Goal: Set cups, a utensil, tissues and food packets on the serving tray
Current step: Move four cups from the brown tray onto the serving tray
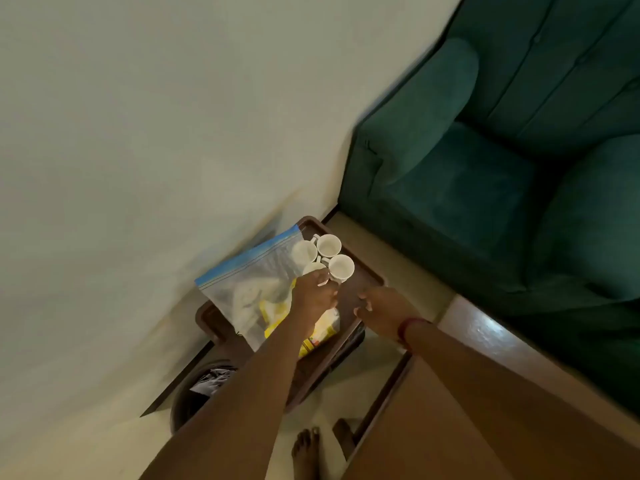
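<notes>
Filling the right side is a green armchair (485,168), cut off by the frame's edge. Beside it lies the brown tray (363,277), seen at a slant; what bears it is hidden. A clear bag (249,271) with a blue seal strip covers the tray's left half, and its sealed end juts past the rim. Inside it are yellow packets (277,310) and pale things too blurred to name; I cannot tell whether the yellow packet under the left wrist is in the bag. Below the tray stands a dark round bin (183,396) holding something crumpled, half hidden by the left arm. Four white cups (329,245) stand clustered and touching at the tray's far end, the nearest partly covered by the left hand (313,296). Its fingers are curled against that cup; whether they grip it cannot be told. The right hand (377,313) curls its fingers over the tray's right rim.
</notes>
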